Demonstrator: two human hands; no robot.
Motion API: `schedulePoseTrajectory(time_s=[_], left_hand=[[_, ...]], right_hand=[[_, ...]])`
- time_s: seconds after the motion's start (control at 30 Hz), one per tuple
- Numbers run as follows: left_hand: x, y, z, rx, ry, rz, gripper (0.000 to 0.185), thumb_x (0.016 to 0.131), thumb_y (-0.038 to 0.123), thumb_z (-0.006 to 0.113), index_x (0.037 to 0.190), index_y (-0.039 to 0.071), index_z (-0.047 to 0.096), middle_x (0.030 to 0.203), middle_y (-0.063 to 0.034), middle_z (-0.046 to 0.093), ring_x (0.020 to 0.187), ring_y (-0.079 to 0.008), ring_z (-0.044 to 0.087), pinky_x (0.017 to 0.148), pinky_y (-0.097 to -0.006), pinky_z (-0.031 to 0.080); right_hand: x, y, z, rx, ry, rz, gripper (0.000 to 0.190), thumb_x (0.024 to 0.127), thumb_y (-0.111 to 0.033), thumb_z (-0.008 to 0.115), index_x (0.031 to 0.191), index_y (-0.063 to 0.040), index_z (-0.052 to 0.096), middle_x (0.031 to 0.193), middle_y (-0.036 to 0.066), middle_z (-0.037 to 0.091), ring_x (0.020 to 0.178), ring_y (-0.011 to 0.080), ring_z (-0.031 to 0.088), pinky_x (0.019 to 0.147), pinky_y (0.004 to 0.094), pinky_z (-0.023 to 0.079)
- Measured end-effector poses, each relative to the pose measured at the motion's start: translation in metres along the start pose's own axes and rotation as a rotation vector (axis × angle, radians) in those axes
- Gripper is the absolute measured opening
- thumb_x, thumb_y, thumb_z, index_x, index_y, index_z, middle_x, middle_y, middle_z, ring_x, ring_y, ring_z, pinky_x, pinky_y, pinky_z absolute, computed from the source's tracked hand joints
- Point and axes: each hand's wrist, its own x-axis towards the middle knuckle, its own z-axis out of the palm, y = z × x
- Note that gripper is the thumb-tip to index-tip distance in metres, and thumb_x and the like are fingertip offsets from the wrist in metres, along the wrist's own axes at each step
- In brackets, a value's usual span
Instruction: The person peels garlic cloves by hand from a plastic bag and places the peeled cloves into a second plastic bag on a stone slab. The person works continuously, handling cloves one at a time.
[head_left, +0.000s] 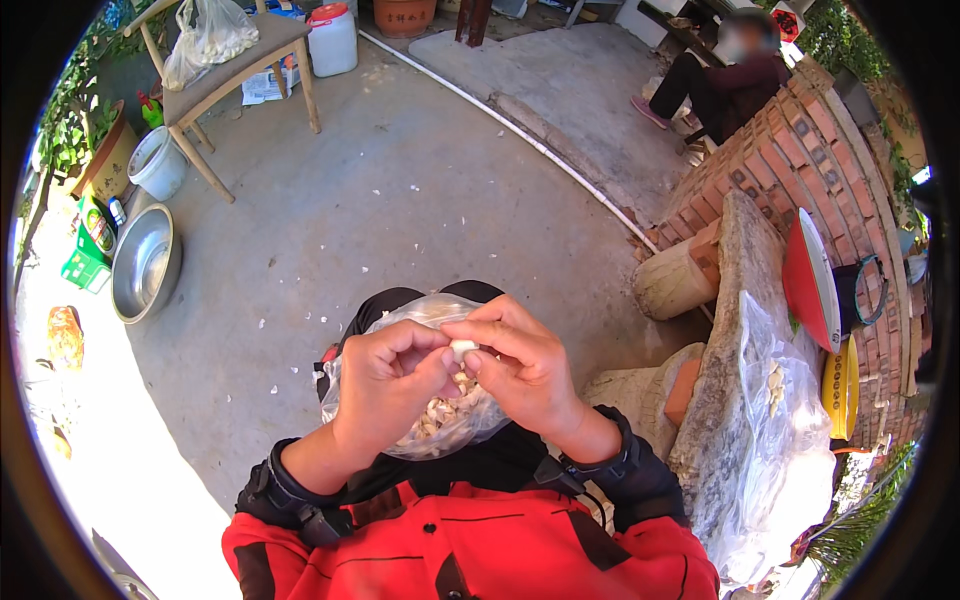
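Note:
A pale garlic clove (463, 347) is pinched between the fingertips of both my hands, in front of my chest. My left hand (394, 375) grips its left side with thumb and forefinger. On the other side, the thumb and fingers of my right hand (517, 360) touch it. Below them, a clear plastic bag (427, 309) rests on my lap, full of garlic cloves (442, 416) with papery skins. My wrists partly cover the bag. More peeled cloves (775, 388) lie on a plastic sheet (799, 427) on the stone slab at the right.
Beside me at the right runs a rough stone slab (709, 405) near a brick wall (795, 157). A steel basin (146, 262), a white bucket (159, 165) and a wooden chair (225, 75) holding a bag stand at the left. A person (720, 82) sits at the upper right.

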Motion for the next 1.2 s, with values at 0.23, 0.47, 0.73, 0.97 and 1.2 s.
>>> schedulePoseTrajectory(time_s=[0.23, 0.47, 0.73, 0.97, 1.2], left_hand=[[0.000, -0.004, -0.003, -0.019, 0.028, 0.010, 0.010, 0.089, -0.005, 0.057, 0.095, -0.008, 0.064, 0.082, -0.0113, 0.069, 0.069, -0.0138, 0.069, 0.062, -0.0241, 0.057], [-0.001, -0.009, 0.000, 0.188, 0.080, 0.154, 0.008, 0.086, -0.005, 0.064, 0.093, -0.008, 0.066, 0.082, -0.0119, 0.070, 0.067, -0.0119, 0.069, 0.059, -0.0232, 0.056], [-0.001, -0.004, -0.003, 0.146, 0.051, 0.056, 0.007, 0.087, -0.004, 0.062, 0.091, -0.008, 0.066, 0.080, -0.0113, 0.070, 0.066, -0.0121, 0.069, 0.057, -0.0230, 0.055], [0.000, -0.007, -0.001, 0.199, 0.051, 0.117, 0.007, 0.089, -0.004, 0.060, 0.090, -0.007, 0.066, 0.078, -0.0111, 0.070, 0.065, -0.0131, 0.069, 0.057, -0.0231, 0.056], [0.001, -0.007, -0.002, 0.186, 0.051, 0.075, 0.007, 0.086, -0.004, 0.064, 0.091, -0.008, 0.067, 0.079, -0.0109, 0.070, 0.067, -0.0128, 0.070, 0.059, -0.0233, 0.056]], right_hand=[[0.002, 0.005, 0.003, 0.287, -0.010, 0.106, 0.031, 0.087, 0.009, 0.054, 0.116, 0.003, 0.064, 0.108, 0.008, 0.055, 0.086, 0.0105, 0.058, 0.074, 0.0236, 0.048], [0.001, 0.007, 0.007, 0.045, 0.020, 0.054, 0.031, 0.087, 0.010, 0.055, 0.115, 0.002, 0.065, 0.107, 0.008, 0.055, 0.082, 0.0101, 0.059, 0.067, 0.0223, 0.050], [-0.001, 0.012, 0.007, 0.178, 0.019, 0.109, 0.029, 0.086, 0.011, 0.055, 0.112, 0.003, 0.066, 0.104, 0.007, 0.056, 0.078, 0.0101, 0.060, 0.065, 0.0227, 0.051], [0.000, 0.009, 0.006, 0.094, 0.021, 0.091, 0.030, 0.086, 0.010, 0.056, 0.112, 0.002, 0.067, 0.104, 0.007, 0.056, 0.078, 0.0095, 0.060, 0.065, 0.0221, 0.051], [-0.001, 0.009, 0.005, 0.075, 0.038, 0.086, 0.029, 0.084, 0.008, 0.059, 0.111, 0.000, 0.068, 0.102, 0.006, 0.057, 0.081, 0.0090, 0.059, 0.065, 0.0208, 0.049]])
